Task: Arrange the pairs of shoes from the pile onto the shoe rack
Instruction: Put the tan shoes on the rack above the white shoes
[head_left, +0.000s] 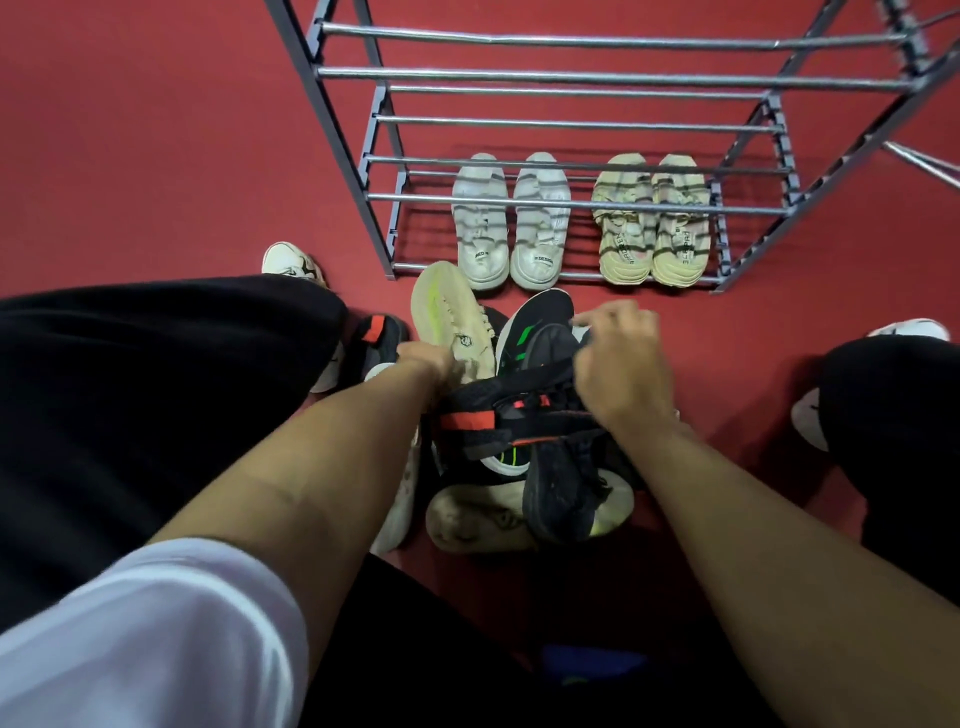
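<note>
A pile of shoes lies on the red floor in front of a grey metal shoe rack (571, 208). My left hand (428, 364) grips the heel of a cream shoe with a yellow-green stripe (449, 317), which tilts up toward the rack. My right hand (621, 358) is closed on the top of a black shoe (550, 343) in the pile. Below my hands lies a black shoe with orange straps (483, 421). On the rack's lowest shelf stand a white pair (511, 223) and a beige pair (652, 223), side by side.
Another black and orange shoe (379, 338) lies left of the pile beside my black-trousered knee (156, 395). Dirty cream soles (478, 519) poke out at the pile's near end. My own white sneakers (291, 262) (810, 415) flank the pile. The rack's upper shelves hold nothing.
</note>
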